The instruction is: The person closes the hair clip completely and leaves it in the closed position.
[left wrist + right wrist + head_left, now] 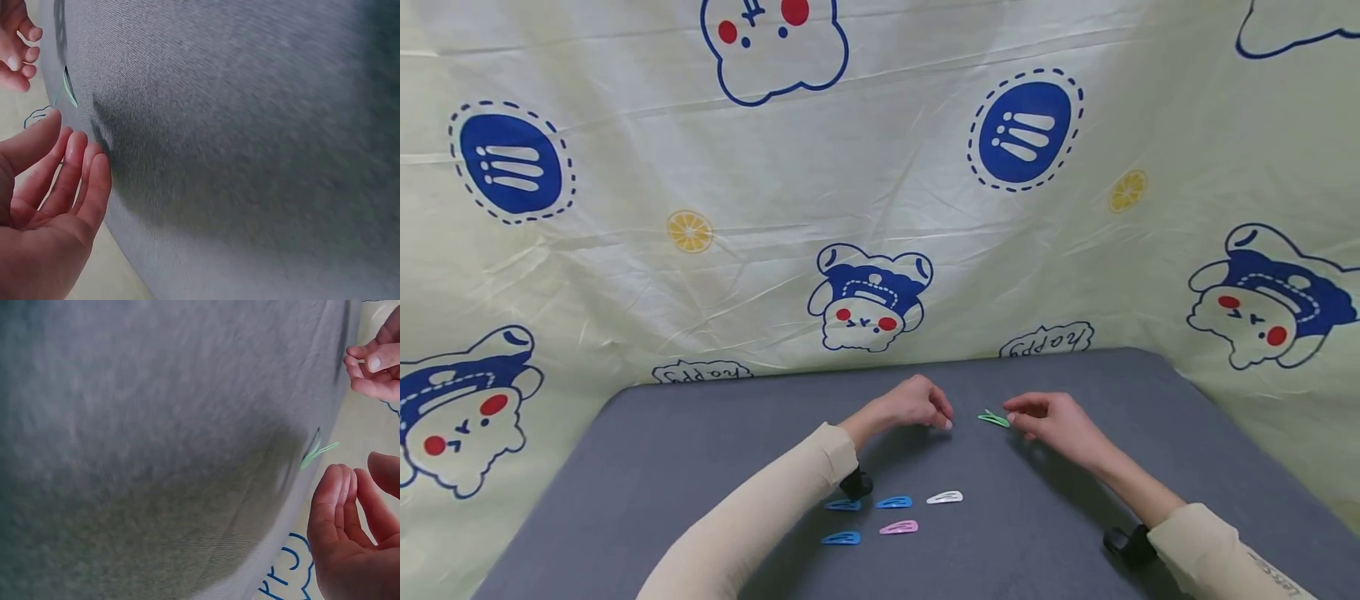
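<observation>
A green snap hair clip (994,419), its two parts spread apart, is at the far part of the grey table (700,442). Just right of it is my right hand (1060,425), fingers loosely bent. The right wrist view shows the clip (317,453) a little beyond those fingertips, with the thumb held away from the fingers. On the clip's other side, my left hand (916,403) hovers over the table with relaxed fingers. Nothing lies between its thumb and fingers (72,156) in the left wrist view.
Nearer the front lie three blue hair clips, one (843,505) partly behind the left wrist's black camera (856,483), another blue clip (894,502) beside it. A white clip (944,497) and a pink clip (898,527) lie there too. Behind the table hangs a printed cloth (760,283).
</observation>
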`<state>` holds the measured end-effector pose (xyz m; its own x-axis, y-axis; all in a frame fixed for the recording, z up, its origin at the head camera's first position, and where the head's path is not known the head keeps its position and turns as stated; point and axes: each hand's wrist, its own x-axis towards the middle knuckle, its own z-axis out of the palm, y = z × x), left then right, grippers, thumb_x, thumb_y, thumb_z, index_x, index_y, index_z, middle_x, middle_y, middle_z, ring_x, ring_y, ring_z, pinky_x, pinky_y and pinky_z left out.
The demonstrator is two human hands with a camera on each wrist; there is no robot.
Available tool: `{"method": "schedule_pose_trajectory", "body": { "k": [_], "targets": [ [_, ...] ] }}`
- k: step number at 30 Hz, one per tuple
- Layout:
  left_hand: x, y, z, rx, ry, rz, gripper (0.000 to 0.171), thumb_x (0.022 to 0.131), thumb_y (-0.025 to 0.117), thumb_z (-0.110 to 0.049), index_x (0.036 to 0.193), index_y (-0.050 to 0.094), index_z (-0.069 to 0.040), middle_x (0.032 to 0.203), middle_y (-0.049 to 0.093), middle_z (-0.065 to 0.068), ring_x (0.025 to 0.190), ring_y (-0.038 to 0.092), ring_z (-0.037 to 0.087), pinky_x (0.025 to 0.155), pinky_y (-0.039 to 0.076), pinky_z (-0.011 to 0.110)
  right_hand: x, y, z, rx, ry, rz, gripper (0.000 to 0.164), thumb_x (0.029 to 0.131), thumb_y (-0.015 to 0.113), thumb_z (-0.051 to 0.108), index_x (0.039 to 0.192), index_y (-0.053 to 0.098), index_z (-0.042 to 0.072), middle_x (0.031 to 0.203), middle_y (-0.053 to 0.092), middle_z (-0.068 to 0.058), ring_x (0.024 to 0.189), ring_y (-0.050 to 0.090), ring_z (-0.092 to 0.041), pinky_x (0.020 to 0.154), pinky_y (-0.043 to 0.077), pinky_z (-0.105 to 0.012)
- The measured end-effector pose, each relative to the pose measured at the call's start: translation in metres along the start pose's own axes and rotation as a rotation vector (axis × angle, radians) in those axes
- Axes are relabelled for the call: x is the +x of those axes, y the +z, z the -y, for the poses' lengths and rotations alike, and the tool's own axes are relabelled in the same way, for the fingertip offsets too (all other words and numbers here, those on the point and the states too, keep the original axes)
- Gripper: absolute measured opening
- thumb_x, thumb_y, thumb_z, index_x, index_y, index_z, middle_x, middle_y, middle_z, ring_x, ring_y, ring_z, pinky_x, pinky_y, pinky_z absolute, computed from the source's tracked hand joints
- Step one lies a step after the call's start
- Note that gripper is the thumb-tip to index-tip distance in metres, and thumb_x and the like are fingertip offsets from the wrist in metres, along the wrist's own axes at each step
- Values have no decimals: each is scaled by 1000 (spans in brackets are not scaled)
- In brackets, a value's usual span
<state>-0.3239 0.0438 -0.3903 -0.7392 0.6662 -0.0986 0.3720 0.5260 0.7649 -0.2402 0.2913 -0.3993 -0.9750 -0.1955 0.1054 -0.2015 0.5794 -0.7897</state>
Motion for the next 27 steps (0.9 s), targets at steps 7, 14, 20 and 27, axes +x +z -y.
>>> {"method": "schedule_pose_trajectory", "body": {
  "k": [7,14,20,27],
  "targets": [
    [12,9,1,-42,-38,-29,11,88,73,-6,98,75,-2,82,65,-1,70,52,11,65,43,21,12,1,-10,-47,17,43,30,96,63,11,119,64,-8,111,67,-18,89,64,-24,70,55,-33],
    [17,12,7,-142,-53,-35,14,87,72,-4,100,75,0,87,68,1,73,54,10,74,49,29,17,2,-17,-89,29,53,24,94,64,7,114,67,-7,104,67,-15,80,61,-20,66,53,-33],
    [18,12,11,-198,-59,-27,15,88,72,-3,102,74,2,91,70,3,75,54,10,77,50,30,21,4,-21,-118,15,63,19,92,67,6,107,71,-3,94,67,-9,73,55,-19,61,48,-31],
    [19,11,13,-210,-69,-32,16,87,73,-4,102,75,0,94,69,2,78,55,11,77,49,29,27,8,-23,-186,-14,48,12,88,70,4,99,72,0,82,64,-2,70,53,-17,60,44,-29]
  ]
}}
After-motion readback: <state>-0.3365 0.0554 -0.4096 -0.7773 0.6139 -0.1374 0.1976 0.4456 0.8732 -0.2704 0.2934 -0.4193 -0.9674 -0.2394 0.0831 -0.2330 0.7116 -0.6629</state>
